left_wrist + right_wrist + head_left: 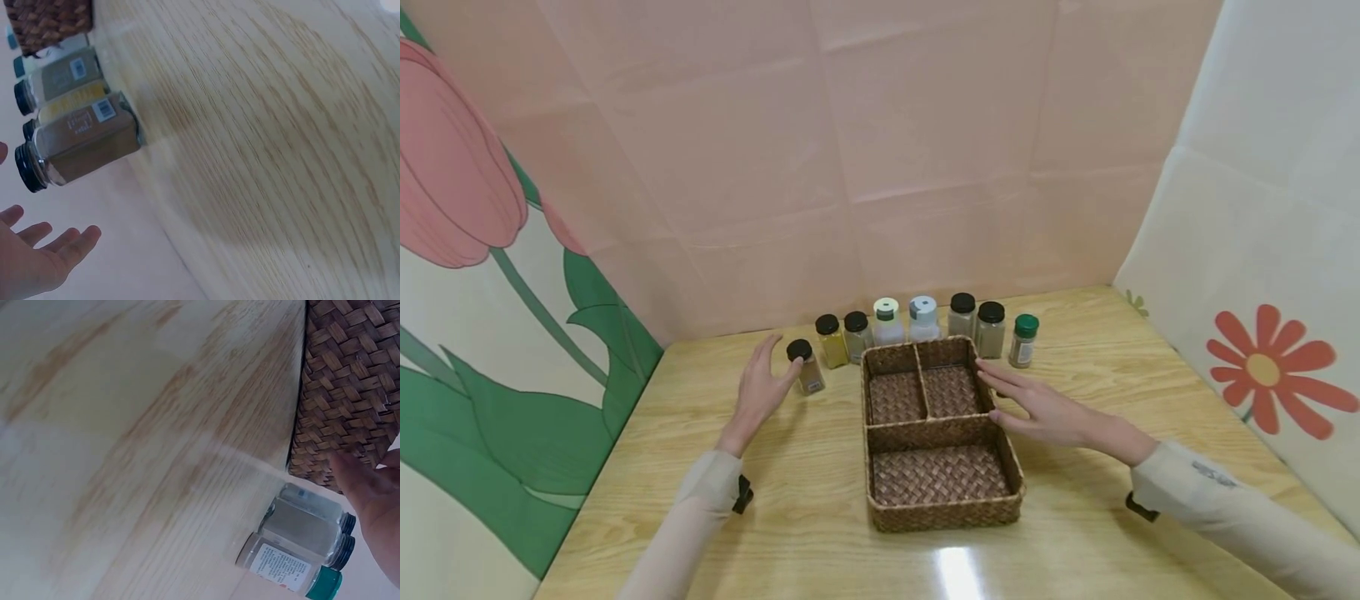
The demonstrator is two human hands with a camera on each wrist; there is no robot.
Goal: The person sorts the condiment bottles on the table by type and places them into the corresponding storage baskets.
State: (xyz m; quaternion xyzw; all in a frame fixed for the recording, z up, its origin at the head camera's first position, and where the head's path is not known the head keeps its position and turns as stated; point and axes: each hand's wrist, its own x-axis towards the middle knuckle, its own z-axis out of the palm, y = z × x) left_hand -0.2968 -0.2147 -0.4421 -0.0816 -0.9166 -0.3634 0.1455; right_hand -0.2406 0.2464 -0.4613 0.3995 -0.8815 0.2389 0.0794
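Black-lidded spice jar [808, 370] upright, empty wicker basket [942, 508]

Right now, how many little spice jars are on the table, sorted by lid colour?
Black lid: 5, one beside the left hand
White lid: 1
Grey and white lid: 1
Green lid: 1
Total: 8 jars, all standing outside the woven basket
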